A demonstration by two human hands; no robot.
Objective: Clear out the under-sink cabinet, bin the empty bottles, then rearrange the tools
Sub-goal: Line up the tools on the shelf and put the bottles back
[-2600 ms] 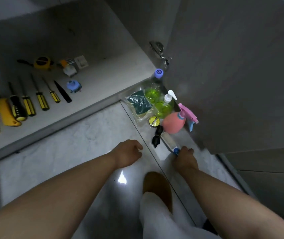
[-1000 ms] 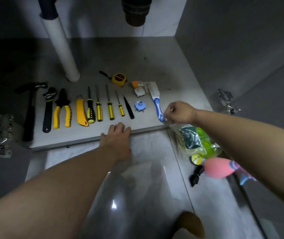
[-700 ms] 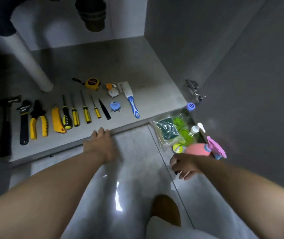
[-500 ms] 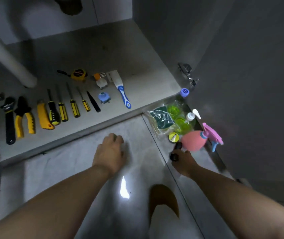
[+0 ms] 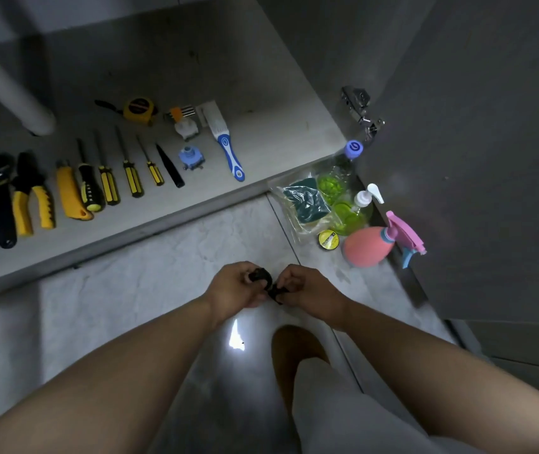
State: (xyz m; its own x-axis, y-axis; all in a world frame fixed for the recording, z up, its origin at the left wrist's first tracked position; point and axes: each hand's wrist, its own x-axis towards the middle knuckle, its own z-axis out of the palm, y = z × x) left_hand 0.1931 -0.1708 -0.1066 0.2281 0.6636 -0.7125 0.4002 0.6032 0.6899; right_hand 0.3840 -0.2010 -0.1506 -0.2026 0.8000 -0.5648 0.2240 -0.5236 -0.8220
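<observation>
My left hand and my right hand meet over the floor tiles, both gripping a small black object between them; what it is I cannot tell. On the cabinet floor a row of tools lies side by side: pliers, a yellow utility knife, several yellow-and-black screwdrivers, a tape measure and a blue-and-white brush. On the floor at the right stand a pink spray bottle and green bottles.
A bag with a green sponge and a small yellow tin lie by the bottles. The open cabinet door rises at the right. A white drain pipe stands at the cabinet's back left. My knee is below my hands.
My right hand set the blue-and-white brush in the cabinet, then picked the black object off the floor. My left hand left the cabinet edge and joined it on the object.
</observation>
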